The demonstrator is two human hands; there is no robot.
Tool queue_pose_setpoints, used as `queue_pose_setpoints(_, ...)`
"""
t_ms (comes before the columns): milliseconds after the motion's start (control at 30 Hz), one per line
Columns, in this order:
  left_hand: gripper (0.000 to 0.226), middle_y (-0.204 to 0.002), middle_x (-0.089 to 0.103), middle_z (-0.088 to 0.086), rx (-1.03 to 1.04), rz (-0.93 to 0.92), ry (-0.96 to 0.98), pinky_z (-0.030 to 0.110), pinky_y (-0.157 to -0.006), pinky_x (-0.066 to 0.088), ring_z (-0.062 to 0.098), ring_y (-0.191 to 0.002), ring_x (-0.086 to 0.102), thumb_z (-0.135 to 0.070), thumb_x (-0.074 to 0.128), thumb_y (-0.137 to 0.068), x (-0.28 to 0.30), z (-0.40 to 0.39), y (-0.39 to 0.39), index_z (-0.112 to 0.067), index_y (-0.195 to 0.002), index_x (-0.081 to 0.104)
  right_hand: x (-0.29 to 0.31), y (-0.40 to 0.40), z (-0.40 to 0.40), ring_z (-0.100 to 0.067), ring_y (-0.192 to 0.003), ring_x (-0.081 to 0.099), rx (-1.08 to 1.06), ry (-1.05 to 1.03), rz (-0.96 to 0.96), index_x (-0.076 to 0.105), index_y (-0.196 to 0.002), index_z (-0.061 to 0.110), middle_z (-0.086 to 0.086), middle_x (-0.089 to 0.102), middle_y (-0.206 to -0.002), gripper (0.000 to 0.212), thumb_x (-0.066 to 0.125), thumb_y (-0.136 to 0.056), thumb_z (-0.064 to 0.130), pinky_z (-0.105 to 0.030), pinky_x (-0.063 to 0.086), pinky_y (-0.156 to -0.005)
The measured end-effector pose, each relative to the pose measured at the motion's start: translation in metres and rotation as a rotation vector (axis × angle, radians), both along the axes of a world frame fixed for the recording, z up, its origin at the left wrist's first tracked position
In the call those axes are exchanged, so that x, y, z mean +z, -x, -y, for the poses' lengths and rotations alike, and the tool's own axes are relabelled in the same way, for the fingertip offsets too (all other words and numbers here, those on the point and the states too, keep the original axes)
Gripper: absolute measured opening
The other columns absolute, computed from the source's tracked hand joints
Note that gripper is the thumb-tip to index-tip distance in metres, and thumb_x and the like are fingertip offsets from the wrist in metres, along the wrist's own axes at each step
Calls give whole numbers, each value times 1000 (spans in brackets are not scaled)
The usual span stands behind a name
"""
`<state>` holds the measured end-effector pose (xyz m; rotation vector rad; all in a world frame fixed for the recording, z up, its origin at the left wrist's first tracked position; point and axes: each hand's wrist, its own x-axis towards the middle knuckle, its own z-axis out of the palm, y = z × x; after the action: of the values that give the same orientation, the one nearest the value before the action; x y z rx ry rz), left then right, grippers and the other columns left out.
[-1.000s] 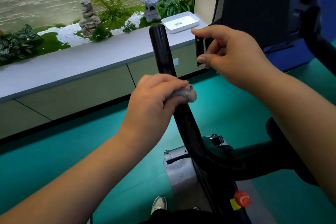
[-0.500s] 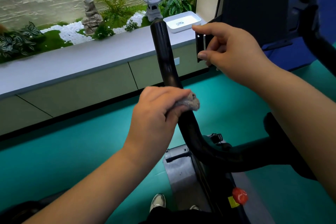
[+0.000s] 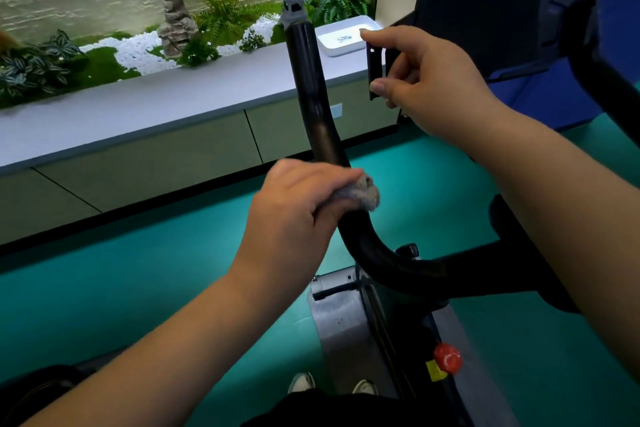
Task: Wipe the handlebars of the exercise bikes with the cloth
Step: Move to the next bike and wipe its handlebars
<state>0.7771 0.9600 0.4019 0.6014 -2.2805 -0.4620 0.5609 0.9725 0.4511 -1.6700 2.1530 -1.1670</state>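
Observation:
The bike's black handlebar rises from a curved base toward the upper middle of the view. My left hand wraps around its lower part, just above the bend, with a small grey cloth bunched between fingers and bar. Only a tuft of the cloth shows past my fingertips. My right hand pinches the edge of a black bracket below the dark console screen, thumb under, forefinger on top.
A grey ledge with a white tray, a stone lantern, rocks and ferns runs behind the bike. The right handlebar stands at the far right. Below are the metal flywheel housing, a red knob and teal floor.
My left hand has slid the cloth down the handlebar, from its middle toward the bend. My right hand has kept its hold on the bracket.

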Motion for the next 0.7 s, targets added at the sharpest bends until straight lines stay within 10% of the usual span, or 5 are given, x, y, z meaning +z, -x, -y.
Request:
queue_pose_setpoints(400, 22, -98, 71, -4, -67, -85, -17, 9, -88, 32, 9, -92, 51, -20, 68, -82, -5, 5, 4, -14, -103, 73, -2, -6, 4, -3, -66, 50, -92, 14, -5, 52, -132, 36, 0, 56, -78, 52, 66, -87, 15, -28, 48, -77)
queue_pose_setpoints(700, 23, -97, 70, -6, -56, -89, -39, 8, -88, 33, 8, -92, 51, -21, 67, -82, -8, -12, -3, -14, -103, 72, -4, -12, 0, -24, -83, 62, -96, -1, 29, 49, -135, 37, -12, 64, -85, 52, 63, -89, 15, -38, 51, -85)
